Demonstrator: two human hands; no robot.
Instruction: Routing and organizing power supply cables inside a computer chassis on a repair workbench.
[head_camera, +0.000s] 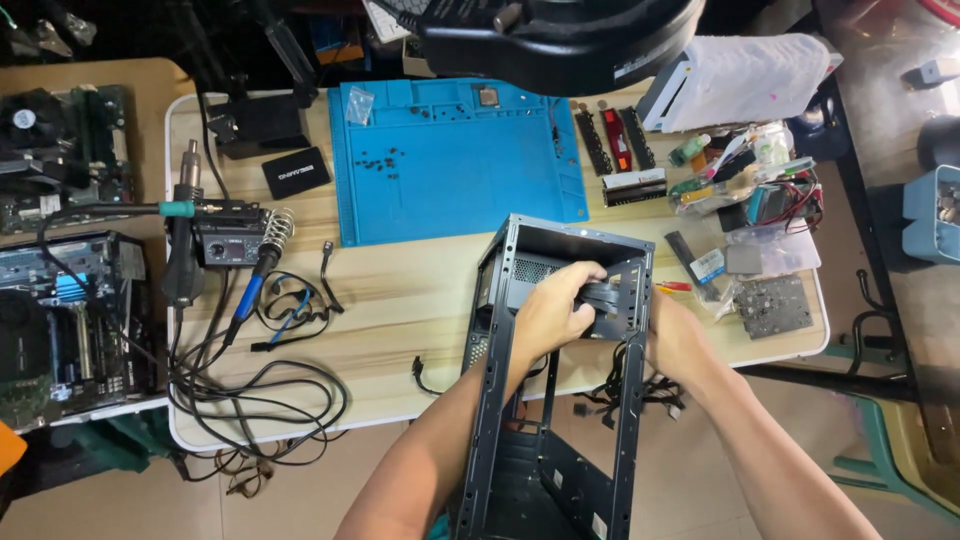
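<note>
An empty black computer case leans against the front edge of the wooden table, its open frame facing me. My left hand reaches inside the upper part and grips a flat black drive bracket there. My right hand presses against the outer right side of the case at the same height. Loose black cables hang from the case below my right hand.
A blue work mat with small screws lies behind the case. A soldering station and tangled cables sit left, memory sticks and small parts right. Circuit boards fill the far left. A black lamp head hangs overhead.
</note>
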